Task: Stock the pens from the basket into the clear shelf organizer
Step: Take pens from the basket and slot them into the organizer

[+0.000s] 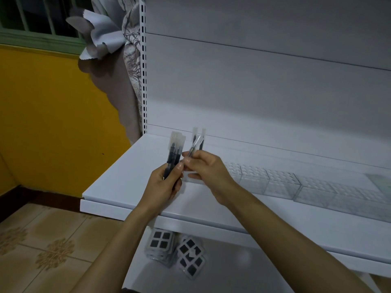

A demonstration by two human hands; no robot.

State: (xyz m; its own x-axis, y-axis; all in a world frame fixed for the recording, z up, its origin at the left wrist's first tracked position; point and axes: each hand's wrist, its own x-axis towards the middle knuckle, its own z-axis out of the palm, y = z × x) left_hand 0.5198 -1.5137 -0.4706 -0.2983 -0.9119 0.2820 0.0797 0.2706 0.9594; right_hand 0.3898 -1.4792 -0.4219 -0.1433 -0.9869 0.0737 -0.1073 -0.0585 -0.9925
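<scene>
Stocking looks barely begun: the left hand (167,183) grips a bundle of packaged pens (174,153), the right hand (208,170) pinches a couple more pens (197,142), and the clear organizer (279,180) on the shelf (127,176) looks empty.

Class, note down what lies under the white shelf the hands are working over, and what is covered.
A pile of clear packs with dark squares and a second pile beside it lie on the lower shelf. The white shelf hides whatever is farther back.
</scene>
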